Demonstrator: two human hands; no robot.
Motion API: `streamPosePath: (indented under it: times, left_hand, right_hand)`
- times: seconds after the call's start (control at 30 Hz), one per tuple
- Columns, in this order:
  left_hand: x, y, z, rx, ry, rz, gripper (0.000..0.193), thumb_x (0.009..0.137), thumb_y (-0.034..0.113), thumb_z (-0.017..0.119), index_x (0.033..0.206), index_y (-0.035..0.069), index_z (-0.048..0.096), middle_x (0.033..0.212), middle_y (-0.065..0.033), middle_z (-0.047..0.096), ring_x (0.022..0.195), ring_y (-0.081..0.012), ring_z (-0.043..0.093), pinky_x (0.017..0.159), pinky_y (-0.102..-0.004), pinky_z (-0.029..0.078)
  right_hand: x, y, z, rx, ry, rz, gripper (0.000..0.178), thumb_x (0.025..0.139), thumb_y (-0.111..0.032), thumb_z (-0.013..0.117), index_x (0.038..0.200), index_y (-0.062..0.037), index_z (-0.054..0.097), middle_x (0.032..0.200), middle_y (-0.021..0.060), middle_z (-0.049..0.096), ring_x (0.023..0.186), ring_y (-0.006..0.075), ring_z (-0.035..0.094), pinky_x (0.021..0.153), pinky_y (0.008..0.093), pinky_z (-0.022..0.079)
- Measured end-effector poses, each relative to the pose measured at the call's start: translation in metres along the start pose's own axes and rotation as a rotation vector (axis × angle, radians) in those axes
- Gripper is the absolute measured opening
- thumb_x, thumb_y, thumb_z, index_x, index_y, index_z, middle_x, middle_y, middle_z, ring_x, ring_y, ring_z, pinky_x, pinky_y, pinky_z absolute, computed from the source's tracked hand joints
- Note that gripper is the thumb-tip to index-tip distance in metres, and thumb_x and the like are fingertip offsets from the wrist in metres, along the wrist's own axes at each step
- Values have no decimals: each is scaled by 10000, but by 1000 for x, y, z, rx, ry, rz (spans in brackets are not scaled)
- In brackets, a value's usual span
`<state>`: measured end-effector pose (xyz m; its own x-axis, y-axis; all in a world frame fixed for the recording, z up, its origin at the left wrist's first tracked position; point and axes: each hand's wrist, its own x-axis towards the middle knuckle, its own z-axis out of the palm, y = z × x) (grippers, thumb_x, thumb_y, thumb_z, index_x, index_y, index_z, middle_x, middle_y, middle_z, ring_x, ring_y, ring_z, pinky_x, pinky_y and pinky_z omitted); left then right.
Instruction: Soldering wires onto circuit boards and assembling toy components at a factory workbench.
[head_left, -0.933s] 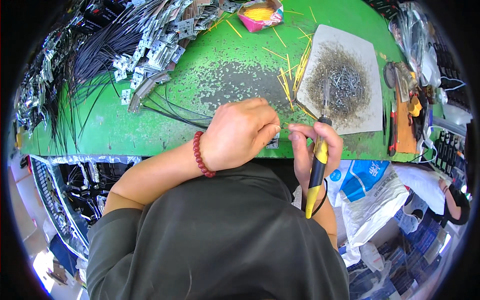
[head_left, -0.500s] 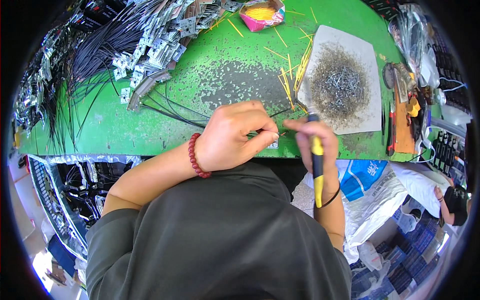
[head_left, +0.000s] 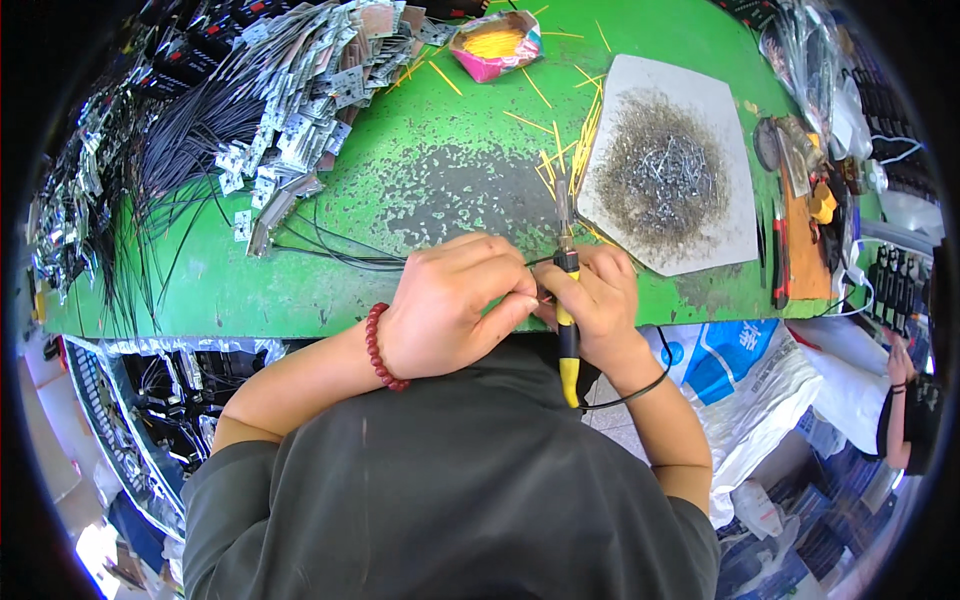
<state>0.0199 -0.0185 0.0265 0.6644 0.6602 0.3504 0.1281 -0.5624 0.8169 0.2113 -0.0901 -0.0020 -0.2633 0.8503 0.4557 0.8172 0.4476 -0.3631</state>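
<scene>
My left hand (head_left: 455,300), with a red bead bracelet at the wrist, is closed in a pinch near the table's front edge. Thin black cables (head_left: 345,261) run from the left into its fingers, and the pinched ends are hidden. My right hand (head_left: 605,300) grips a yellow-and-black soldering iron (head_left: 568,335), whose metal shaft points away from me and whose cord loops past the wrist. The right fingertips meet the left ones; any small part between them is hidden.
Metal plates (head_left: 310,115) with black cables pile up at the far left. A small box (head_left: 495,45) holds yellow tubes; loose yellow tubes (head_left: 587,135) lie beside a white board (head_left: 735,220) with metal scraps. Hand tools (head_left: 781,255) lie at right; another person's arm (head_left: 897,415) shows farther right.
My right hand has moved left with the soldering iron, and its fingers now meet my left hand's. The iron stands more upright. The whole view has shifted slightly.
</scene>
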Motion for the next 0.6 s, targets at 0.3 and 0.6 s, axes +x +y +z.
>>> streamPosePath:
  times: [0.3,0.6]
  left_hand:
    - [-3,-29,28,151,-108,-36,141,703,18,707,794,25,599,851,-102,639,768,-288,607,679,-365,499]
    - [3,-29,32,131,-108,-32,92,702,12,683,735,28,598,889,-93,659,780,-265,609,685,-341,499]
  right_hand:
    - [-10,-3,7,66,85,184,413,713,-185,759,1103,-131,637,814,37,617,820,236,579,718,357,407]
    - [-64,22,-42,529,488,723,762,888,-596,543,1290,47,470,729,101,674,537,71,489,531,197,405]
